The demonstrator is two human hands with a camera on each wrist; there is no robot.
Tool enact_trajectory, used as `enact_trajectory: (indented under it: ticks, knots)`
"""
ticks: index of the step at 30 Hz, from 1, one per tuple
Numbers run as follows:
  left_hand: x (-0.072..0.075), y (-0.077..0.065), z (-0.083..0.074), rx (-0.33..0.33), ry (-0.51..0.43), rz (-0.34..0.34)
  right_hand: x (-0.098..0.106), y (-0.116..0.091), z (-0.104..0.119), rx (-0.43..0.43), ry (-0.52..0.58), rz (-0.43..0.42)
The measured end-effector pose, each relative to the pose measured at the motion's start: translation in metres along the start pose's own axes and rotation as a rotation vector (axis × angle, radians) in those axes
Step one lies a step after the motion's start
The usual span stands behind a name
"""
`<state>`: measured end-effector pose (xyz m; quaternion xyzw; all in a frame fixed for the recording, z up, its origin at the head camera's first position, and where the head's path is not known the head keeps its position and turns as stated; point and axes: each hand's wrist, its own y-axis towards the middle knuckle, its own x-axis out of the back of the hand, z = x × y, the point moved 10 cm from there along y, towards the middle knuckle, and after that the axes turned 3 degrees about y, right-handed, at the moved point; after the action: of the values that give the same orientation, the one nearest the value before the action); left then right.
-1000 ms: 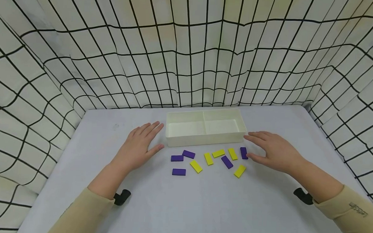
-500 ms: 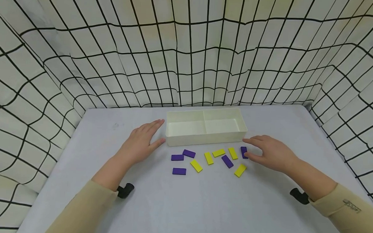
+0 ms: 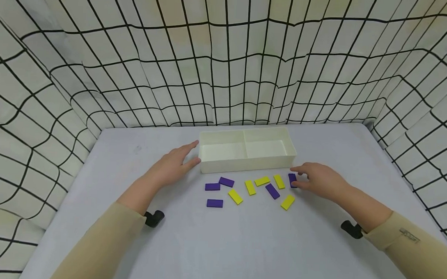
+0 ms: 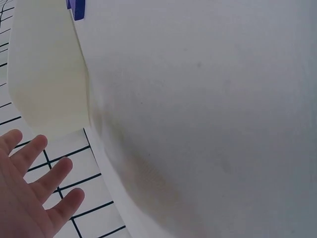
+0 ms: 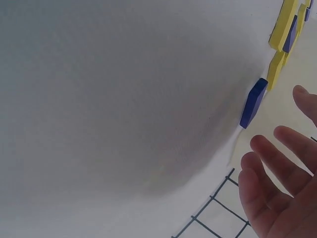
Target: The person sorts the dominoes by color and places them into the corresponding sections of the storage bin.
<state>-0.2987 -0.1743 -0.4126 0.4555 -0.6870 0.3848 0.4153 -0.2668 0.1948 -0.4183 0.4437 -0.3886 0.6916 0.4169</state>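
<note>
At the left end of a white two-compartment box (image 3: 246,164), my left hand (image 3: 168,167) holds nothing; its fingers are extended, with fingertips right at the box's side. My right hand (image 3: 320,180) hovers beside the rightmost purple block (image 3: 292,180), thumb and fingers spread apart around it. In the right wrist view that purple block (image 5: 253,103) lies on the table, with a gap between it and the fingers (image 5: 280,161). The left wrist view shows the spread fingers of the left hand (image 4: 29,193) near the box wall (image 4: 49,74).
In front of the box lie several flat blocks, yellow (image 3: 235,196) and purple (image 3: 214,203), scattered on a white-covered table (image 3: 242,247). A black grid net (image 3: 230,63) over white sheeting encloses the back and sides. Each wrist carries a small black camera (image 3: 154,218).
My right hand has shifted left and its fingers have bent closer around the rightmost purple block. The left hand has edged right toward the box. The blocks and box stay in place.
</note>
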Motion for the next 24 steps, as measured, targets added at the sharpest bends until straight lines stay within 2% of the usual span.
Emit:
enact_trajectory:
  ticks: [10, 24]
  knots:
    - [-0.010, 0.012, 0.000, 0.000, -0.114, 0.046, -0.016, 0.013, -0.004, -0.029, -0.003, 0.063]
    - [-0.014, 0.014, 0.002, 0.036, -0.208, 0.074, -0.019, 0.015, -0.003, -0.028, -0.010, 0.078]
